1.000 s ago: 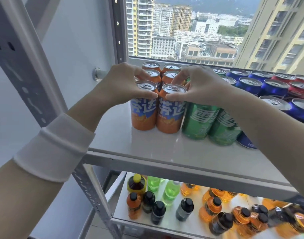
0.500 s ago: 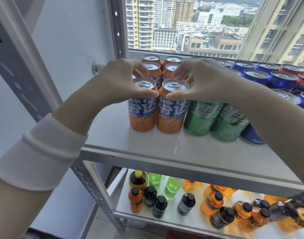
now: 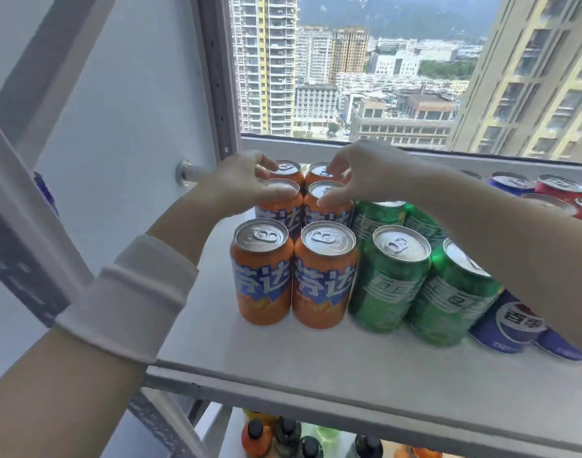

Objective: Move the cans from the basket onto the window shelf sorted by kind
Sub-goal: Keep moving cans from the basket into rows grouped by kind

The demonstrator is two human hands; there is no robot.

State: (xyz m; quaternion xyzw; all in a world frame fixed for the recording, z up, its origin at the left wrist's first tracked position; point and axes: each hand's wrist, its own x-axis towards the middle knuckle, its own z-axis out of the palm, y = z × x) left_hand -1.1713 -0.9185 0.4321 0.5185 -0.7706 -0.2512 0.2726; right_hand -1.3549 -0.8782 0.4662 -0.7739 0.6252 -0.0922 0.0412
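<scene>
Head view: the left grip (image 3: 246, 190) is clasping the rim of the rear left orange can (image 3: 271, 208), and the right grip (image 3: 365, 173) is clasping the rear right orange can (image 3: 332, 214). Both are standing behind the front orange cans (image 3: 261, 282), beside the green cans (image 3: 388, 282). The window shelf (image 3: 283, 358) is showing bare room along its front edge.

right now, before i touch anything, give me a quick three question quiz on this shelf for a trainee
1. True or false: the front two orange cans stand free of the left hand and right hand.
2. How many orange cans show on the window shelf?
3. What stands directly right of the orange cans? A milk cartons B green cans C glass jars
Key: 1 true; 2 six; 3 B
</scene>
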